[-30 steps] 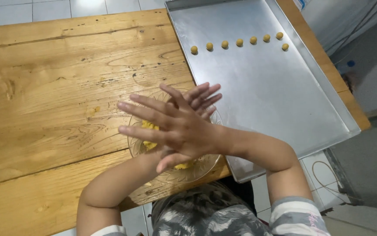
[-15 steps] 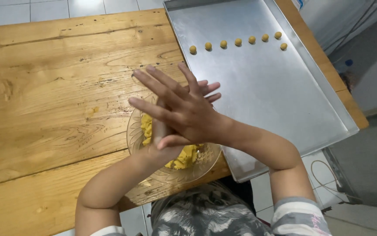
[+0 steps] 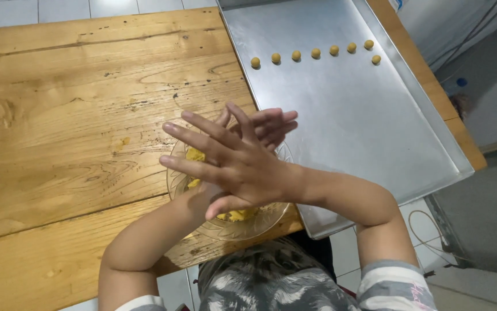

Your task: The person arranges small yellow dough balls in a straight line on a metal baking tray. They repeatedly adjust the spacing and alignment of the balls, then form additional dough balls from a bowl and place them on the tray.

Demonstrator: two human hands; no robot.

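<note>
right hand (image 3: 242, 164) lies palm-down across left hand (image 3: 263, 124), fingers spread flat, the two hands pressed together directly above the bowl (image 3: 225, 227). whatever sits between the palms is hidden; cannot tell if a piece of dough is in there, though the pose fits rolling.

bowl: clear glass, patterned rim, at the near edge of the wooden surface (image 3: 75, 115). yellow dough (image 3: 193, 155) shows in the bowl at its far-left side, and more at its near side under the right thumb.

tray (image 3: 346, 126): bare metal sheet just right of the bowl, its near corner hanging over the surface edge. eight small yellow balls (image 3: 311, 53) sit in a row on the tray, far beyond the bowl, evenly spaced, with the last one dropped slightly nearer, starting a turn.

judgement on doing the step well: keep palms flat and parallel, light even pressure, small circular motion, so the piece comes out round and close in size to those on the tray. working over the bowl means crumbs fall back into it. set new balls apart from their neighbours, not touching.

packages, labels, signs: a scrap of blue-and-white material shows at the top-right corner, well beyond the tray; too cropped to tell its kind. no other labels visible.
</note>
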